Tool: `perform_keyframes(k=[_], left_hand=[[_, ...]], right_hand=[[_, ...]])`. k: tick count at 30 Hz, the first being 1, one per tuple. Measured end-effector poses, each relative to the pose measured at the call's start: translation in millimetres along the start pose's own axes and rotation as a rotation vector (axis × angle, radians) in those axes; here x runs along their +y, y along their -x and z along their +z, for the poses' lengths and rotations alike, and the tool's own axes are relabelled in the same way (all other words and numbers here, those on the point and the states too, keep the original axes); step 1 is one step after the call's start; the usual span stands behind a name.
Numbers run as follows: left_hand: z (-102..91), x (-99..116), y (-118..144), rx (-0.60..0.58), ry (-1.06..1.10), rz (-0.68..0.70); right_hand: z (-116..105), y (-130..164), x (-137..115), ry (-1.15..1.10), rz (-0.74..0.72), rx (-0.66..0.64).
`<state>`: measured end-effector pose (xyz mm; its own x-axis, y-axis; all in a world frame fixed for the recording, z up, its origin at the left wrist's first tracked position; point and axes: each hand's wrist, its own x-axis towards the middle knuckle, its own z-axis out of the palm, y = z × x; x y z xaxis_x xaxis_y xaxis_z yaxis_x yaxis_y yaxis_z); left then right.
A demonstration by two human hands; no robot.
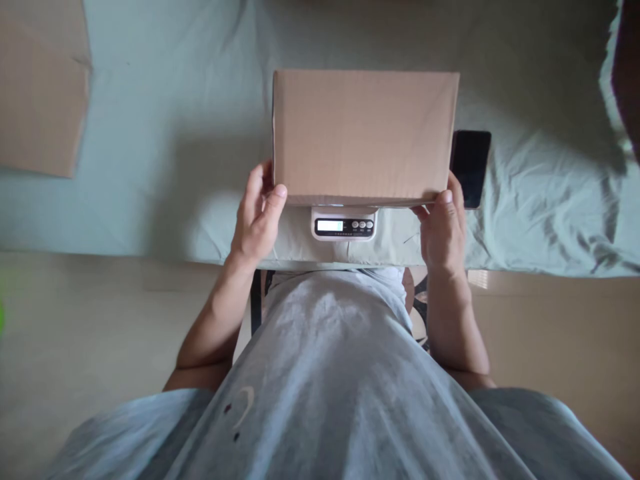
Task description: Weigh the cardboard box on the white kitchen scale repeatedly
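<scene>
A brown cardboard box is between my two hands, over a small white digital scale. Only the scale's front edge shows, with its lit display and several round buttons; the box hides the rest. I cannot tell whether the box rests on the scale or is just above it. My left hand grips the box's near left corner, thumb on the top edge. At the near right corner my right hand holds it likewise, thumb on the edge and fingers beneath or against the side.
A dark smartphone lies just right of the box, close to my right hand. Another piece of cardboard is at the far left. A wrinkled pale green cloth covers the table, whose front edge runs just before my body.
</scene>
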<state>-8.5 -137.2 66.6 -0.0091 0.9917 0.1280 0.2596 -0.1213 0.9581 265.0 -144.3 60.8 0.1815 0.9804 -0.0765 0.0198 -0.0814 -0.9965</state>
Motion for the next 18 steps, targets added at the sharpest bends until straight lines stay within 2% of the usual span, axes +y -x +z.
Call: perform_keyframes(k=[3, 7, 10, 13, 18], left_hand=[[-3.4, -14.8, 1.4, 0.016, 0.031, -0.050], [-13.6, -46.9, 0.8, 0.162, -0.011, -0.108], [-18.6, -65.5, 0.8, 0.156, -0.083, -0.193], [-18.9, -71.5, 3.1, 0.123, -0.172, -0.241], [-16.2, -65.4, 5.5, 0.119, -0.215, -0.271]], right_hand=[[-3.3, -1.9, 5.1, -0.057, 0.021, -0.021], [-9.7, -8.8, 16.6, -0.102, 0.063, -0.004], [-14.0, -12.2, 30.8, -0.125, 0.137, 0.029], [-16.8, -12.0, 43.4, -0.111, 0.191, 0.045], [-18.3, -11.4, 49.6, -0.080, 0.206, 0.053]])
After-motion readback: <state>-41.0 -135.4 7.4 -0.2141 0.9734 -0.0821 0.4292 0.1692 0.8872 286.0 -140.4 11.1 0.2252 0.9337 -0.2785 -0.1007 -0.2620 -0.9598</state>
